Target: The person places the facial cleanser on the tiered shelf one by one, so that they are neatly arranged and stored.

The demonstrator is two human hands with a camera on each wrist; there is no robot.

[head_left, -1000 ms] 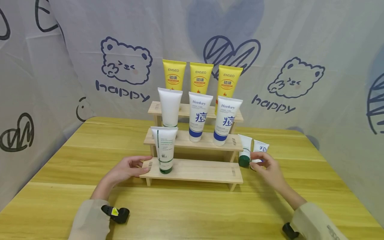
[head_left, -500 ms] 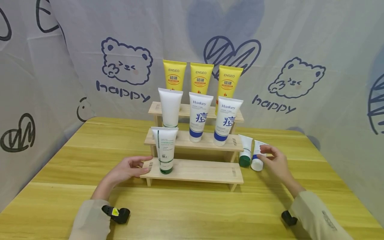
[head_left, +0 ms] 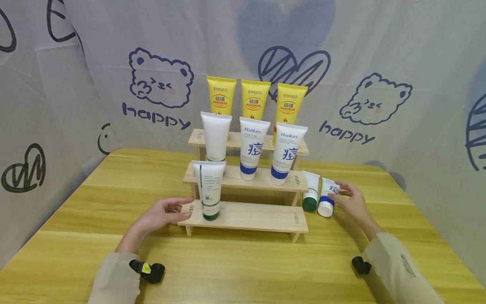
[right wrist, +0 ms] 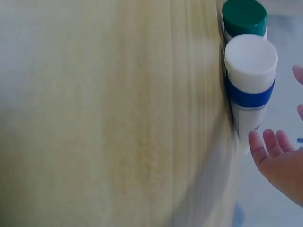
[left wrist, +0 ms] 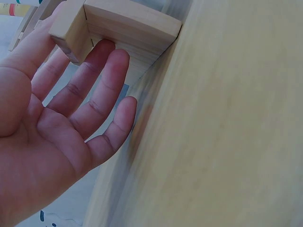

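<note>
My left hand holds the left end of the bottom step of a wooden display stand, thumb at the near corner and index finger at the far one. In the left wrist view the other fingers spread loosely by the end leg. My right hand is right at the side of a white squeeze tube with a blue band, lying on the table. Its thumb overlaps the tube's edge, and the fingers are apart and loosely bent. A green-capped white tube lies just left of that. Another green-capped tube stands on the bottom step.
Two blue-banded tubes and a plain white-faced tube stand on the middle step. Three yellow tubes fill the top step. A printed cloth hangs behind the wooden table.
My right hand draws back from the blue-banded tube's cap end, then shifts up toward its far end, showing the label again. The left hand stays on the stand.
</note>
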